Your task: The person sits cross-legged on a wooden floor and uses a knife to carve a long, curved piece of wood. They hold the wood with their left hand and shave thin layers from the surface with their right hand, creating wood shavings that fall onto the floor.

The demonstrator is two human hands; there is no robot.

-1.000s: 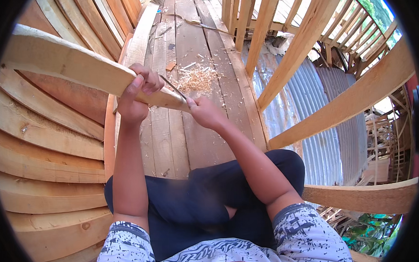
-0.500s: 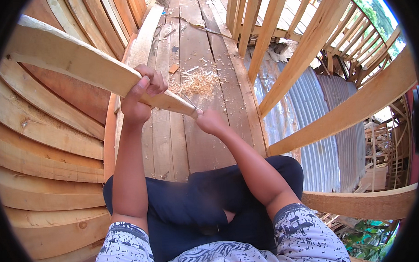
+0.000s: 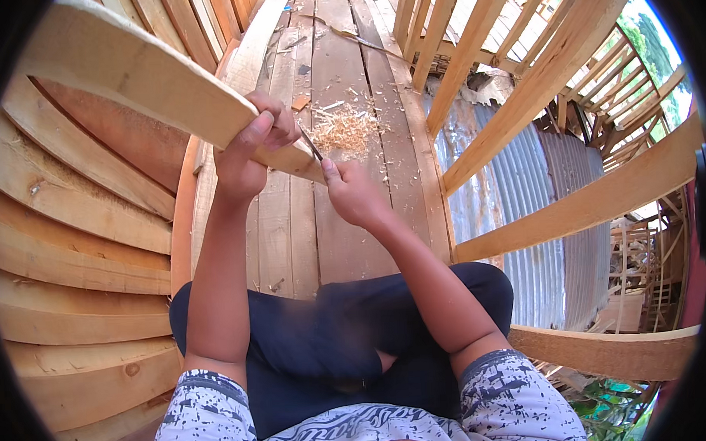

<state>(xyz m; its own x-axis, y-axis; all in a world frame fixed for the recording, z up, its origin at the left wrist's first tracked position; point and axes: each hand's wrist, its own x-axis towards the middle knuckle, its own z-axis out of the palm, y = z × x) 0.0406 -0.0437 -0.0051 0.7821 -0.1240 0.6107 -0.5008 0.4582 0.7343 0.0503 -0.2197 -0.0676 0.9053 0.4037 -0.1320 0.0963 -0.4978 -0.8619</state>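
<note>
A long pale wooden plank (image 3: 138, 80) slants from the upper left down to the middle, narrowing at its near end. My left hand (image 3: 251, 142) is closed round the plank partway along it, fingers over the far edge. Close to the narrow end, my right hand (image 3: 357, 195) is closed on a knife, whose thin dark blade (image 3: 312, 144) points up toward my left hand and lies along the plank's far edge. The knife's handle is hidden inside my right fist, which covers the plank's tip.
Curled wood shavings (image 3: 348, 133) lie heaped on the board floor (image 3: 342, 229) beyond my hands, beside a small orange wood chip (image 3: 300, 102). Stacked boards (image 3: 84, 304) wall the left side. Wooden railing slats (image 3: 520, 106) stand at the right, above corrugated metal sheets (image 3: 532, 214). My crossed legs are below.
My right hand and the knife have moved up the plank, nearer my left hand, and more of the blade shows. The plank and my left hand have shifted slightly right in view.
</note>
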